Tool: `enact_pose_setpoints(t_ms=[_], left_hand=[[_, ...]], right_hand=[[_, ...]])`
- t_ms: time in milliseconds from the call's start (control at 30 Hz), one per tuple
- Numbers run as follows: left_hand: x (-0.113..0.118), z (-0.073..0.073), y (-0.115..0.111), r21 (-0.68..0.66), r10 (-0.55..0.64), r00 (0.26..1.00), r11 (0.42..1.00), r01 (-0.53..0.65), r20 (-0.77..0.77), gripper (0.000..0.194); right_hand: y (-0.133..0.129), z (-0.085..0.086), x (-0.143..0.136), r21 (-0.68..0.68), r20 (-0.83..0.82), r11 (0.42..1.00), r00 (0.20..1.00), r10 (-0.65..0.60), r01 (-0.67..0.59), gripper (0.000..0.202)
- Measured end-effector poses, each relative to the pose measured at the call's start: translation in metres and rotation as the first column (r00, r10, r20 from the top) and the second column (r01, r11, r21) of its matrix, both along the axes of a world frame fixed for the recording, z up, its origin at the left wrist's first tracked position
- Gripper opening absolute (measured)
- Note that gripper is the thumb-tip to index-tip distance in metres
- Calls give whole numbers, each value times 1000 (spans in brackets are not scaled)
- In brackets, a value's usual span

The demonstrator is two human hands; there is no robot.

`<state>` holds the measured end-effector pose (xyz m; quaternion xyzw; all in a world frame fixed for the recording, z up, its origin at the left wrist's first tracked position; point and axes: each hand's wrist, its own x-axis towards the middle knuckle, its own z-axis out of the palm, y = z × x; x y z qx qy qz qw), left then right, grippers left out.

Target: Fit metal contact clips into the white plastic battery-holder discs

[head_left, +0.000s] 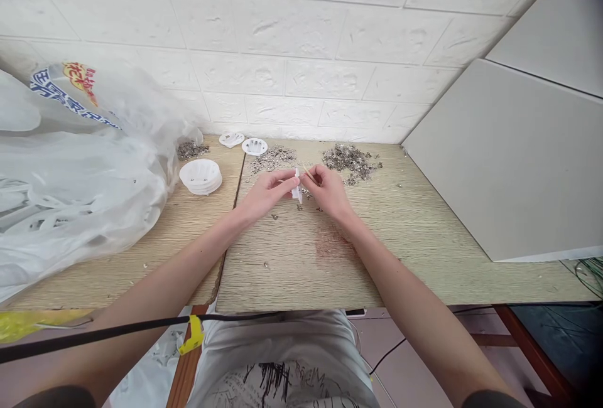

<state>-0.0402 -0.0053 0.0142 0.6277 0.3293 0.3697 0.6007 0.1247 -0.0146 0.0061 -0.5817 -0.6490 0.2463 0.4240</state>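
nearest the camera, a black cable [141, 327] with a yellow tag [192, 335] crosses in front of the left forearm [188, 257] and the printed white shirt [282, 358]. the two forearms come in from the lower corners and slant inward over the wooden tabletop [282, 276], meeting above its middle. the right forearm [405, 276] passes beside a reddish patch [335, 245] on the wood.

the left hand [269, 193] reaches in from the side, its wrist nearly straight; the thumb and fingers pinch a white plastic piece [298, 191], which stands on edge between the two hands, above the tabletop. the right hand [330, 191] is turned inward with the back up, fingers curled, thumb and forefinger closed on a thin pale strip [308, 174] just beside the piece. whether its other fingertips touch the piece, i cannot tell. a few loose metal bits lie below the hands.

to the left is a stack of white discs [201, 177], with a big translucent bag [103, 176] of white parts beyond its left side. past the hands lie a silvery heap [274, 158] and a darker metal heap [351, 162], with two round white pieces [255, 147] to their left. behind everything rises the white brick-patterned wall [235, 31].
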Motion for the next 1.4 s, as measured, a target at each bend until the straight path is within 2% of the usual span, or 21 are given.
enact_pose_setpoints(t_ms=[167,367,567,733,900,1033,1167,1400], left_hand=[[0,3,-1,46,55,995,998,-51,-78,44],[-1,-6,2,121,96,983,990,-78,-154,47],[0,-12,4,137,166,967,980,-141,-193,52],[1,-14,4,182,183,963,972,-147,-197,52],[1,-15,4,199,215,959,964,-178,-183,46],[0,-13,5,229,182,969,963,-142,-166,39],[0,-11,5,200,207,965,965,-173,-164,43],[1,-10,6,139,208,968,972,-189,-140,53]], right_hand=[[0,-2,-2,-33,-32,999,999,-18,17,29],[-2,-2,-4,-31,-37,999,999,-34,33,32],[-5,1,-3,-112,-139,992,989,41,-57,32],[-7,5,-3,-198,-242,973,968,69,-119,35],[-9,8,-2,-279,-403,939,912,75,-201,36],[-9,7,-1,-314,-522,908,850,77,-276,34],[-8,7,-1,-305,-561,902,823,88,-304,31],[-6,7,-1,-305,-527,921,848,50,-244,29]])
